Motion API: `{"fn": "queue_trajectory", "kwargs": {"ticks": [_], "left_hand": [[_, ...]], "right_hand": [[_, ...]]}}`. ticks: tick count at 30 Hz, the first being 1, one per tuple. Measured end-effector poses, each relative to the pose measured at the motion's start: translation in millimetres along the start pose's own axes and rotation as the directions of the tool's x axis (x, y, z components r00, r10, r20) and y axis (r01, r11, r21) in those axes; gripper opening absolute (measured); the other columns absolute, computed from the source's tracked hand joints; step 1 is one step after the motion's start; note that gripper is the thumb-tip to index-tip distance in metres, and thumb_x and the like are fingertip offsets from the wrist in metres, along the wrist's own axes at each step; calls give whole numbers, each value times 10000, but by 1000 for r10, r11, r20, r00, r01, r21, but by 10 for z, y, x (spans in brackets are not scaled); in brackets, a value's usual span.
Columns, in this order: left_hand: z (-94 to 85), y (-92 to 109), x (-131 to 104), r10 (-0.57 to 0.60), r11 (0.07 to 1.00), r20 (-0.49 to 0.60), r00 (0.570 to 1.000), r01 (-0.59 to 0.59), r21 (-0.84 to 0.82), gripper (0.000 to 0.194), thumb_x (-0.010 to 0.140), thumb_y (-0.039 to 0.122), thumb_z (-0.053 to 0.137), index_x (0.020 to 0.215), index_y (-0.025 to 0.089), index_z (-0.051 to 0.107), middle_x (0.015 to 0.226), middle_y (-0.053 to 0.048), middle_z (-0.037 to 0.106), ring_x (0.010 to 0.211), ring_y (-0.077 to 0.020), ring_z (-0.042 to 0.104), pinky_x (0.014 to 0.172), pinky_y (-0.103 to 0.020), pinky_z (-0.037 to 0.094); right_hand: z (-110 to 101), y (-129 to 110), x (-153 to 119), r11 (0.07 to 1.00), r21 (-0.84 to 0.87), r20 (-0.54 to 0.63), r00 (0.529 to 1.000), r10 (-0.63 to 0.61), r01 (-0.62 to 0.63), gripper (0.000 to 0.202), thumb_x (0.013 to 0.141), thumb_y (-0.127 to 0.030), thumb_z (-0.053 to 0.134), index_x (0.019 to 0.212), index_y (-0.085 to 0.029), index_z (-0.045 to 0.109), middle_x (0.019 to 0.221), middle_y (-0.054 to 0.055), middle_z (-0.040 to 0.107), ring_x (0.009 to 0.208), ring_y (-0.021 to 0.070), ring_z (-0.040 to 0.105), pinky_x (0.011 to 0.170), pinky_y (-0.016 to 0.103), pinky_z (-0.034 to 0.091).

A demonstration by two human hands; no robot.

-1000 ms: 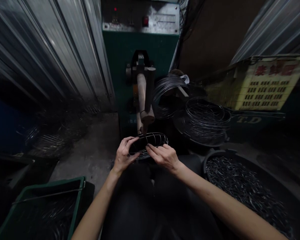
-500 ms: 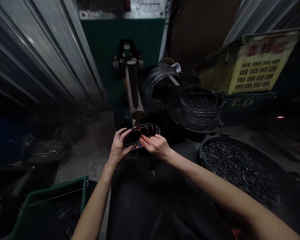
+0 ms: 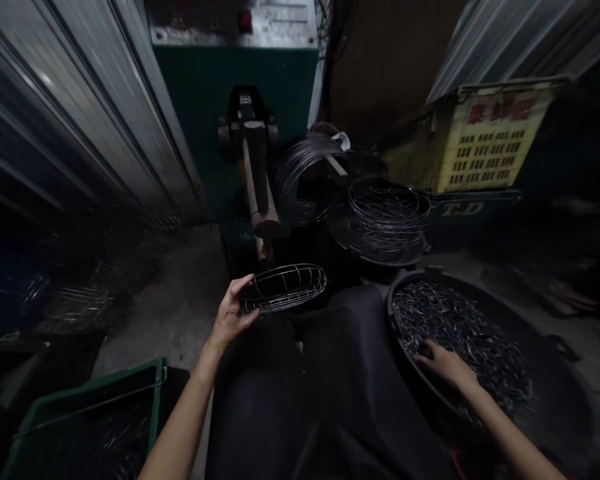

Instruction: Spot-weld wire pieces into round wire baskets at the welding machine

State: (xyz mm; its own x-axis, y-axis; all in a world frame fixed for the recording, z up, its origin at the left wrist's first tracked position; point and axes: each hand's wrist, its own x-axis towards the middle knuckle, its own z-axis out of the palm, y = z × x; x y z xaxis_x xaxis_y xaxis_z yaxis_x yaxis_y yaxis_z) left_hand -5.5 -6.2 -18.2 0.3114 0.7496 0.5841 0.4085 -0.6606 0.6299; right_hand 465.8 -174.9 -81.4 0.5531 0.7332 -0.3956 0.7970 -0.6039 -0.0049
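Note:
My left hand (image 3: 235,312) grips the left end of an oval wire basket (image 3: 290,287), thumb below and fingers above. The basket is tilted over my lap, just below and in front of the welding machine's arm (image 3: 260,187). Over to the right, my right hand (image 3: 437,360) reaches into a round black tub (image 3: 560,400) among many small bent metal wire pieces (image 3: 455,327). Its fingers are curled at the near left side of the pile; whether a piece is between them is too dark to tell.
The green machine body (image 3: 230,73) stands ahead. Coils of wire (image 3: 305,173) hang beside its arm, and more wire rings (image 3: 390,213) lie in another tub. A yellow crate (image 3: 490,147) is at the back right, a green crate (image 3: 160,400) at the lower left.
My right hand has left the basket and moved right into the tub of wire pieces. The basket has come down, away from the machine's tip, still in my left hand; the red glow is gone.

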Motion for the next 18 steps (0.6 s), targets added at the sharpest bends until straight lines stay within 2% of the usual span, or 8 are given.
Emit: {"fn": "queue_trajectory", "kwargs": {"ticks": [2,5,9,12,15,18], "left_hand": [[1,65,-6,-31,1000,58,998,31,3,639,733,182,677,1314,239,417,1150,-75,535,1044,-197,574,911,-358,500],[-3,120,18,-60,998,76,995,59,14,600,731,203,681,1288,237,463,1123,-70,544,1015,-195,577,898,-357,502],[-17,125,42,-91,996,47,995,92,-10,590,737,224,683,1286,229,466,1114,-73,556,1019,-200,579,923,-371,483],[-36,125,38,-116,993,41,992,117,-24,599,736,222,688,1291,226,462,1106,-70,559,1019,-197,582,926,-365,479],[-54,165,55,-102,995,40,994,102,-3,589,736,230,692,1282,227,470,1084,-60,563,1001,-189,585,918,-356,483],[-50,241,109,-64,997,51,997,62,43,572,737,218,681,1272,234,478,1061,-51,565,974,-183,587,894,-347,496]], "right_hand": [[259,186,31,999,27,106,994,-38,35,319,753,-298,578,1038,-193,677,976,97,716,920,267,671,778,330,501],[432,285,-15,995,73,119,990,-73,64,209,767,-291,555,908,-208,685,990,74,715,979,233,655,817,275,478],[360,432,-98,996,89,68,998,-4,-2,191,763,-390,535,759,-231,642,806,76,716,831,275,676,703,326,490],[190,470,-182,981,184,-88,994,70,-53,171,723,-399,544,701,-234,586,750,84,701,774,291,672,683,356,490],[-91,220,-318,896,443,-241,967,86,31,190,714,-420,536,731,-232,549,695,67,681,679,267,665,642,356,501],[-477,-346,-525,659,715,-317,948,8,233,329,725,-484,566,919,-218,566,649,28,653,536,209,621,507,315,491]]}}
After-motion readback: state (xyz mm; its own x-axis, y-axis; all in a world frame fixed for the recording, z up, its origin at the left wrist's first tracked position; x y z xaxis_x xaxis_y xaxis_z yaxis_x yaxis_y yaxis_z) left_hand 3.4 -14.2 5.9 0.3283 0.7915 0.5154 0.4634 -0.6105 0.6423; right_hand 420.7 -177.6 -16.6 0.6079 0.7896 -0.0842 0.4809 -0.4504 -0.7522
